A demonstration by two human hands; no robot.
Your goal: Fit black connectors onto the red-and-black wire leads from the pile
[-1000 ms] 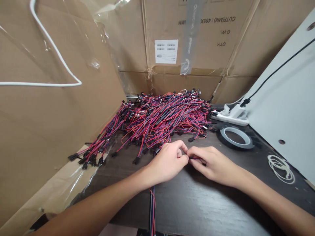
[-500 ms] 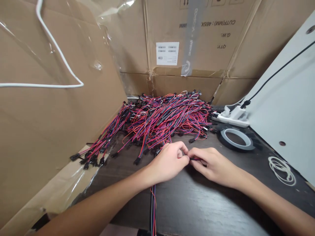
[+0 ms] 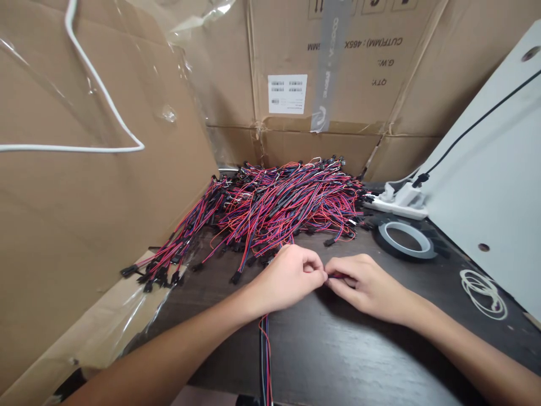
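Observation:
Over the dark table, my left hand (image 3: 296, 277) and my right hand (image 3: 364, 286) meet fingertip to fingertip. Both are closed in a pinch on a thin wire cable (image 3: 337, 276), of which only a short dark and reddish stretch shows between the right fingers. Its ends are hidden by the hands. Below my left wrist, several wires (image 3: 265, 361) in black, red and blue run down over the table's front edge. Just beyond the hands lies a large pile of red, blue and black wire cables (image 3: 287, 203) with black connectors.
A roll of black tape (image 3: 406, 239) lies right of the pile, before a white power strip (image 3: 397, 206). Farther right is a coiled pale cord (image 3: 484, 294). Cardboard (image 3: 105, 208) walls the left and back; a white panel (image 3: 494, 169) stands on the right.
The left fingers have closed a little more, and their tips have shifted slightly down and right against the right fingertips. The pile and the tape have stayed put.

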